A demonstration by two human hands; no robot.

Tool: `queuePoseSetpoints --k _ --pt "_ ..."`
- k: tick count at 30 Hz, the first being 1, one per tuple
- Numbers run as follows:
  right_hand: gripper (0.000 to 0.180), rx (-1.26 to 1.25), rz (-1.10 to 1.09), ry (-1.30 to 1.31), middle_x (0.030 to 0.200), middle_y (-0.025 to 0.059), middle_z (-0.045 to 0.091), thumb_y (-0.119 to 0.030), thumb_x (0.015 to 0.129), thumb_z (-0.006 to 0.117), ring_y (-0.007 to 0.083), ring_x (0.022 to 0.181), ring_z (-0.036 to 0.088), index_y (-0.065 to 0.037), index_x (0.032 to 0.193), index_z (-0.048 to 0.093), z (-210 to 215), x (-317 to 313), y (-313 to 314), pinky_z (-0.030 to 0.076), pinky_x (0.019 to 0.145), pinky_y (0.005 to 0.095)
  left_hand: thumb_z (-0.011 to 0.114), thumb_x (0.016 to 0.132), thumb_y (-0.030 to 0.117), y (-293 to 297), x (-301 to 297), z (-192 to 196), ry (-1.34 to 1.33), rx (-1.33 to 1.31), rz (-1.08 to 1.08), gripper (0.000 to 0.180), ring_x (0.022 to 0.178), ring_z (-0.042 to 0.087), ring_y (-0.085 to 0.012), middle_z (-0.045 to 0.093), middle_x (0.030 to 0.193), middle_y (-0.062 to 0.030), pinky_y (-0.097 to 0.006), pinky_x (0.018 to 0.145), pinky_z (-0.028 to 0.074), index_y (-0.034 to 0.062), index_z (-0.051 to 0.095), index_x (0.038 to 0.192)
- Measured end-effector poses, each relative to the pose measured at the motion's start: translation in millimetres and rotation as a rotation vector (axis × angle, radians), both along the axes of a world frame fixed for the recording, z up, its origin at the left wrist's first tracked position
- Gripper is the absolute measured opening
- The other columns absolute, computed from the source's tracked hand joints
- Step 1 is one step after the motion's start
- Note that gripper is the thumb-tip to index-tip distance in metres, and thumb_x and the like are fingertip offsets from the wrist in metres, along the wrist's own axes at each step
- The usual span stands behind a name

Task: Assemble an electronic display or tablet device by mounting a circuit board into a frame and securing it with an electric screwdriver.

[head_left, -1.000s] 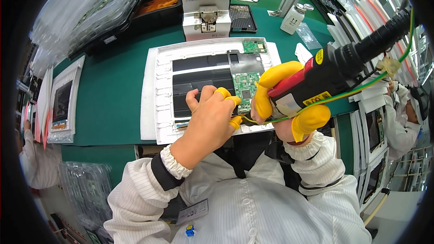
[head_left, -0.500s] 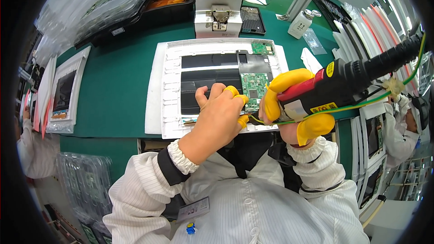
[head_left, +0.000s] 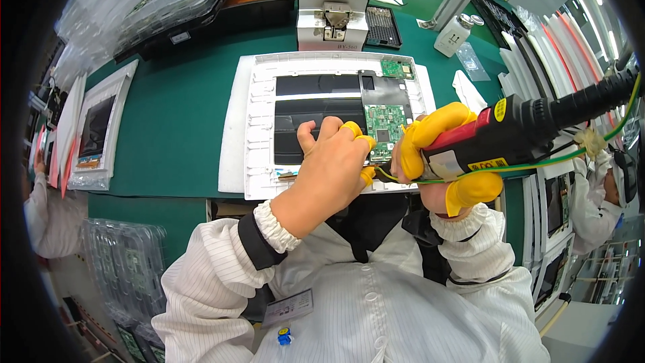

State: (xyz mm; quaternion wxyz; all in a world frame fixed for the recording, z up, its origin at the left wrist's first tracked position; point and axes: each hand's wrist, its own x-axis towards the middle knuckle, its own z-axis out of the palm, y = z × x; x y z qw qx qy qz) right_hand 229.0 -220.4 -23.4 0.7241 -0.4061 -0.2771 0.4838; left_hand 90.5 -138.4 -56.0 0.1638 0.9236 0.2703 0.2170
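My right hand [head_left: 430, 161], in yellow finger cots, grips a black and red electric screwdriver [head_left: 470, 140] lying almost level, its nose pointing left. My left hand [head_left: 329, 168], also with yellow finger cots, is closed at the nose; what its fingertips pinch is hidden. Both hands are over the lower edge of a white-framed display panel [head_left: 261, 121] that lies back side up. Beside my left fingertips sits a green circuit board [head_left: 384, 121] on the panel's dark metal plate. A smaller green board [head_left: 396, 69] is at the panel's upper right corner.
Behind the panel stands a white screw feeder [head_left: 334, 13] with a black grid tray [head_left: 383, 27] beside it. A white dispenser bottle [head_left: 453, 35] is at the back right. Clear plastic trays [head_left: 144, 7] are stacked at the back left. Another panel [head_left: 101, 124] leans at left. Co-workers sit at both sides.
The whole view has shifted slightly, so the bench things appear a little further right. Against the panel, both hands and the screwdriver have hardly moved.
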Motion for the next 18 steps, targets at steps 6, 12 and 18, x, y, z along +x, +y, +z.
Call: queuePoseSetpoints --k 6,12,18 --pt "0.092 0.071 -0.012 -0.056 0.075 0.0089 0.052 -0.083 0.062 0.044 0.0197 0.06 0.05 -0.006 0.113 0.045 -5 4 3 0.042 0.052 0.031 0.071 0.062 0.009 0 1 1 0.019 -0.01 0.004 0.032 0.101 0.044 -0.0253 0.053 0.091 -0.0061 -0.055 0.089 0.024 0.0068 0.063 0.093" --pt "0.087 0.05 -0.031 0.044 0.079 0.0101 0.053 -0.08 0.064 0.046 0.0205 0.063 0.051 -0.006 0.11 0.048 -11 7 0 0.042 0.054 0.0338 0.071 0.061 0.007 0 2 4 0.027 -0.019 0.008 0.034 0.102 0.044 -0.0255 0.054 0.091 -0.0055 -0.055 0.09 0.024 0.0077 0.063 0.095" --pt "0.071 0.446 0.192 -0.097 0.111 0.0117 0.055 -0.066 0.078 0.046 0.0195 0.081 0.058 -0.006 0.117 0.047 -4 12 18 0.05 0.066 0.0298 0.071 0.062 0.008 -2 3 6 0.076 -0.023 0.03 0.036 0.102 0.044 -0.0255 0.054 0.091 -0.0053 -0.055 0.09 0.024 0.008 0.063 0.097"
